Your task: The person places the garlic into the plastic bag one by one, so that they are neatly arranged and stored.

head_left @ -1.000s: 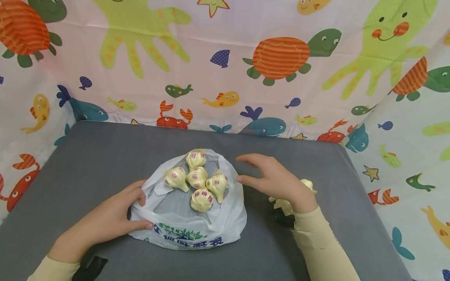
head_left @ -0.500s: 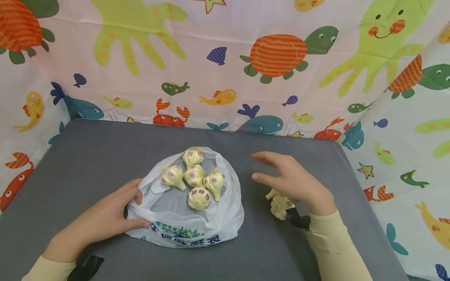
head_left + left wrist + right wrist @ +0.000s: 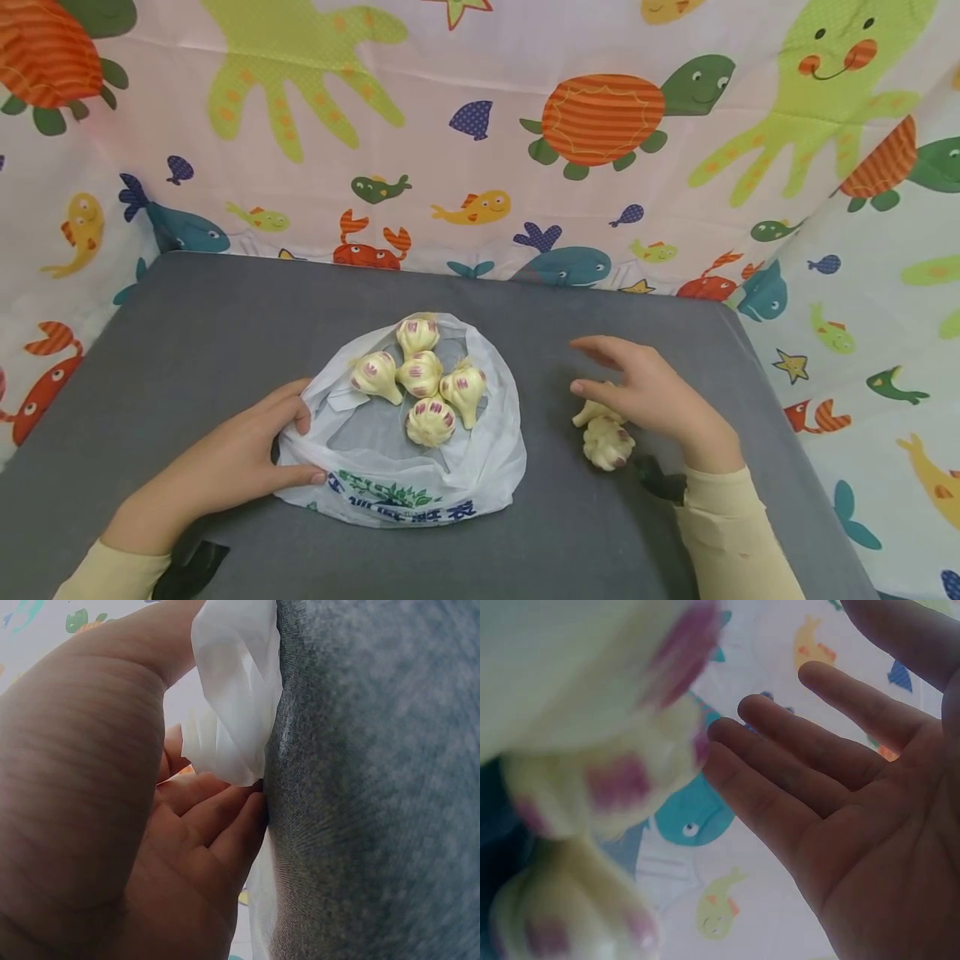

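Note:
A white plastic bag [image 3: 491, 471] with green and blue print lies mouth up on the grey table, several garlic bulbs [image 3: 431, 422] in its opening. My left hand [image 3: 225, 462] holds the bag's left edge between thumb and curled fingers; in the left wrist view the crumpled plastic [image 3: 232, 712] hangs between them. To the right of the bag, my right hand [image 3: 663, 400] hovers with fingers extended and nothing held. Beneath and beside it lie more garlic bulbs [image 3: 609, 443], partly hidden by the hand. Close, blurred garlic bulbs [image 3: 607, 780] fill the left of the right wrist view.
The grey tabletop [image 3: 247, 325] reaches back to a hanging cloth [image 3: 300, 83] printed with sea animals, which also runs along the left and right sides. Dark straps [image 3: 191, 571] show at both wrists.
My right hand has moved right, away from the bag's rim to over the loose garlic bulbs, uncovering some of them. The left hand keeps its hold on the bag.

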The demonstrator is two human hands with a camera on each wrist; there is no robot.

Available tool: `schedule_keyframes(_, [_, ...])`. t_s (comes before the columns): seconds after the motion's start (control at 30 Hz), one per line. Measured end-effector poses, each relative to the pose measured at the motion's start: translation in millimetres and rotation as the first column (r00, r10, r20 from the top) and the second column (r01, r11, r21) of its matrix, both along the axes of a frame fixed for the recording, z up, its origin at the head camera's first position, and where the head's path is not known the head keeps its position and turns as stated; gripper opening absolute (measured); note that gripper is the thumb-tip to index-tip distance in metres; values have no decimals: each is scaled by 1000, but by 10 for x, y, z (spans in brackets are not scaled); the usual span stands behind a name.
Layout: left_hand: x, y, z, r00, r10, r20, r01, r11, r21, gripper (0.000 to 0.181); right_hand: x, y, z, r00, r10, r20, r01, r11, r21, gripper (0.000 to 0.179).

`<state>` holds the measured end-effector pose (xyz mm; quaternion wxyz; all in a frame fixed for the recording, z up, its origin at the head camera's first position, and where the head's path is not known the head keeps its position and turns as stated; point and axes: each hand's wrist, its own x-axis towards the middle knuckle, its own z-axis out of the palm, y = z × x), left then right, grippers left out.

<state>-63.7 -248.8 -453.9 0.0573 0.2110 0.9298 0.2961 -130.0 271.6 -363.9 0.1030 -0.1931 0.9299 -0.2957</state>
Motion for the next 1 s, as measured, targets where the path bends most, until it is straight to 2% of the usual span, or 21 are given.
schedule_keyframes(0.3, [-9,3,7,1000,2,9,-2,1000,1,59,41,192,-83,998,-53,31,52,999,16,57])
schedule_keyframes(0.67, [-5,-1,-11,1000,3,7,-3,1000,-2,59,19,253,-157,995,-44,92,42,999,26,61])
schedule_keyframes(1.0, [-10,2,-14,1000,8,9,-8,1000,-10,59,-2,277,-233,996,-6,88,3,999,34,58])
